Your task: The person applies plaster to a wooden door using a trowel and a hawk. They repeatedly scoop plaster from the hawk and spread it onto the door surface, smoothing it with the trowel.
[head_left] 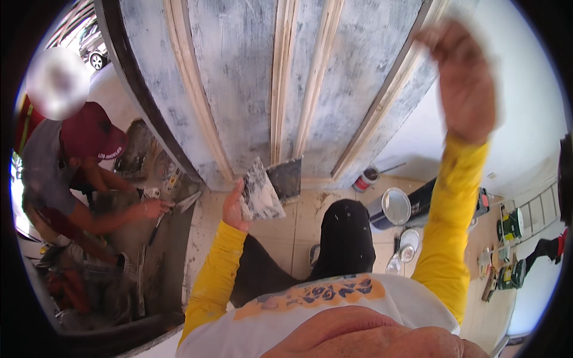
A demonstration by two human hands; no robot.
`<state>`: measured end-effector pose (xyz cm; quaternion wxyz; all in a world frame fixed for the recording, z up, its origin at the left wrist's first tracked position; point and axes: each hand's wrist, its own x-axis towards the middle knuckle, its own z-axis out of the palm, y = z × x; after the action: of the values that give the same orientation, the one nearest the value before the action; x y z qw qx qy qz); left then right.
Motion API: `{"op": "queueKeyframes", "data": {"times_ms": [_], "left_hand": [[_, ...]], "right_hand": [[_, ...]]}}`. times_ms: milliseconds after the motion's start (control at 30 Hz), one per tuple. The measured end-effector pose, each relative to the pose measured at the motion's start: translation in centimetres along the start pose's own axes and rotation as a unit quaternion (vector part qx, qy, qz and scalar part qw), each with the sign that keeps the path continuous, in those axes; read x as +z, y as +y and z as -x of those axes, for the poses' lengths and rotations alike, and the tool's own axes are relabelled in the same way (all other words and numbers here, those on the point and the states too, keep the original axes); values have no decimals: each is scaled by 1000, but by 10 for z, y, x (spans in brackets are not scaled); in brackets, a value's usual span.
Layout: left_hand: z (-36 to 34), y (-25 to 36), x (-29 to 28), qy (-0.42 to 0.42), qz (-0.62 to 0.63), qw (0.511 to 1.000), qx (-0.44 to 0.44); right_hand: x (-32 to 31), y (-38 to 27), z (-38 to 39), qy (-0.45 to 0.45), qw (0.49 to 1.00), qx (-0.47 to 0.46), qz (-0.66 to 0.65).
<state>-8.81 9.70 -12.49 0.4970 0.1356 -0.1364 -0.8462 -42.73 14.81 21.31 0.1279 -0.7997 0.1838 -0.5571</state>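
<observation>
My left hand (233, 209) grips a wide flat putty blade (262, 197) smeared with white compound, with a second dark square blade (286, 182) against it, in front of my dark-trousered legs. My right hand (465, 83) is raised high at the right beside the panel's right wooden strip; it is blurred, so I cannot make out its fingers or whether they hold anything. Ahead stands a whitish, patchily coated panel (230, 89) with pale vertical wooden strips (282, 71).
At left, a co-worker (80, 191) in a red cap bends over tools. Right of my legs stand a paint can (364, 182), a bucket (395, 206) and a small container (407, 244) on tiles (280, 232). Further right lie a ladder (540, 212), more buckets (510, 224) and tools.
</observation>
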Motion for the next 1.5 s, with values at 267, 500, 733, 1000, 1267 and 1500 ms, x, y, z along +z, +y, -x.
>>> {"op": "queueKeyframes", "data": {"times_ms": [267, 500, 733, 1000, 1267, 1500], "left_hand": [[12, 9, -12, -18, -9, 1000, 12], [11, 3, -11, 14, -44, 999, 21], [13, 5, -21, 47, -45, 998, 23], [7, 3, -27, 44, -29, 998, 32], [10, 12, 30, -148, -138, 974, 103], [22, 19, 104, -179, -214, 944, 175]], "right_hand": [[56, 29, -127, -288, 896, 122, 315], [51, 140, -117, -401, 758, 225, 463], [27, 176, -108, -377, 760, 203, 490], [-45, 6, -136, -48, 917, -71, 390], [0, -79, -33, 98, 969, -225, 20], [105, 35, 52, -228, 956, 13, 187]]}}
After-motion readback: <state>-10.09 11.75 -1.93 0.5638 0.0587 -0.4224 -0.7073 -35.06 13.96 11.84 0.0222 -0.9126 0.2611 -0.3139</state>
